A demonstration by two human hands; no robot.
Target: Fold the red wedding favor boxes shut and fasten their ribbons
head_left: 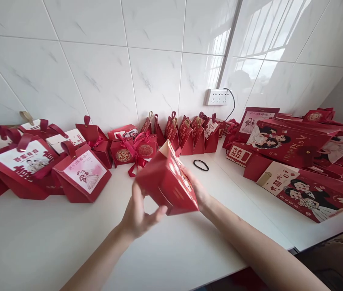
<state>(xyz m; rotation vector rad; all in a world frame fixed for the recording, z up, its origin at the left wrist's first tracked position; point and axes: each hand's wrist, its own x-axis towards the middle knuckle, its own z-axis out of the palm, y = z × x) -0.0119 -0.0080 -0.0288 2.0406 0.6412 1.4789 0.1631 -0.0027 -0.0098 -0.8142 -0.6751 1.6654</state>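
Observation:
A red folded gift box [167,184] is tilted in the air above the white table, between my two hands. Its pale inner flap shows at the top, and one printed side faces right. My right hand [198,188] grips it along that printed side, with the fingers partly hidden behind the card. On the lower left, my left hand [141,214] supports the box with its fingers at the edge and the thumb near the bottom; this hand is slightly blurred. Behind the box stand two red boxes with ribbon bows [123,153].
Finished red gift boxes with ribbon loops [82,173] crowd the left, and slim peaked ones [186,135] line the wall. Larger flat printed boxes [310,190] are piled on the right. A black band [200,165] lies on the white table [53,242]. A power strip [218,97] is on the tiled wall.

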